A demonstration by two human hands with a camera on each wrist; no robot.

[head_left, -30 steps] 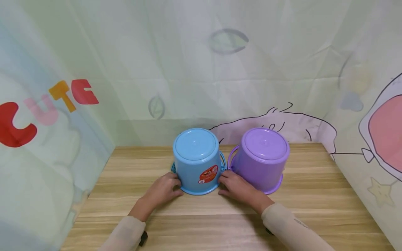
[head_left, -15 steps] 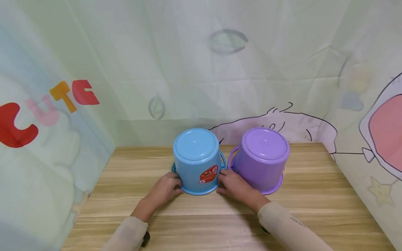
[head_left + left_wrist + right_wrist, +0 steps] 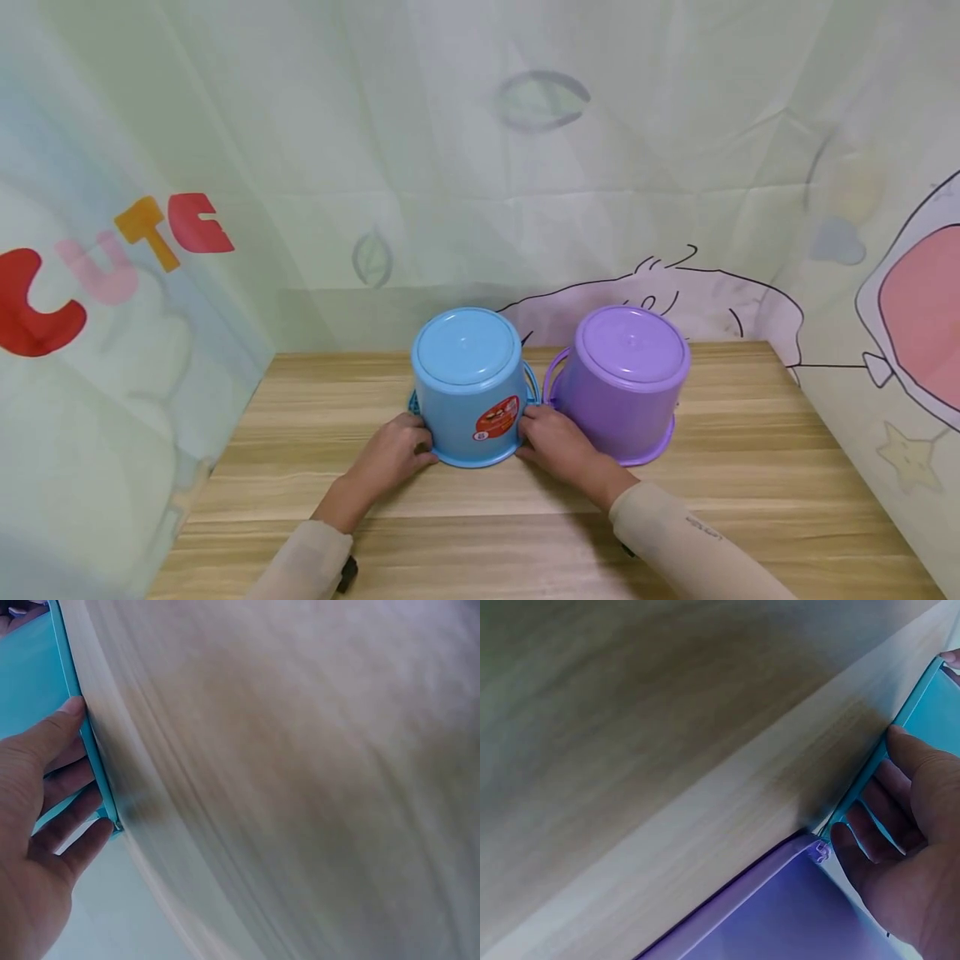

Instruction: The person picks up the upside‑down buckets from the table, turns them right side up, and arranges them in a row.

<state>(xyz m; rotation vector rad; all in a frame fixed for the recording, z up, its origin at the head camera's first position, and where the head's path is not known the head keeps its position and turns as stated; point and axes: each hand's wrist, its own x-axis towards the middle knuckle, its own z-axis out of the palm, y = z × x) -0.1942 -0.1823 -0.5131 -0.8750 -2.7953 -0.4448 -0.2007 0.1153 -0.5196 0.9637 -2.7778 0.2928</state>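
Note:
A blue bucket (image 3: 442, 417) stands upside down on the wooden table, its base facing up and a red oval sticker (image 3: 498, 418) on its front. My left hand (image 3: 386, 462) holds its lower left side by the rim; in the left wrist view the thumb lies on the blue rim (image 3: 71, 664) and the fingers reach along the wall. On the opposite side my right hand (image 3: 562, 446) grips the same rim, thumb in front and fingers bent behind. Just right of it is an upturned purple bucket (image 3: 618, 412), close beside the right hand's little finger.
The blue handle (image 3: 533, 383) and the purple handle (image 3: 552, 375) hang in the narrow gap between the buckets. Wood-grain table (image 3: 480, 542) spreads in front and to both sides. A printed curtain (image 3: 450, 167) closes off the back and sides.
My right hand has shifted slightly left, closer in against the blue bucket's rim. Both buckets and my left hand stay almost where they were.

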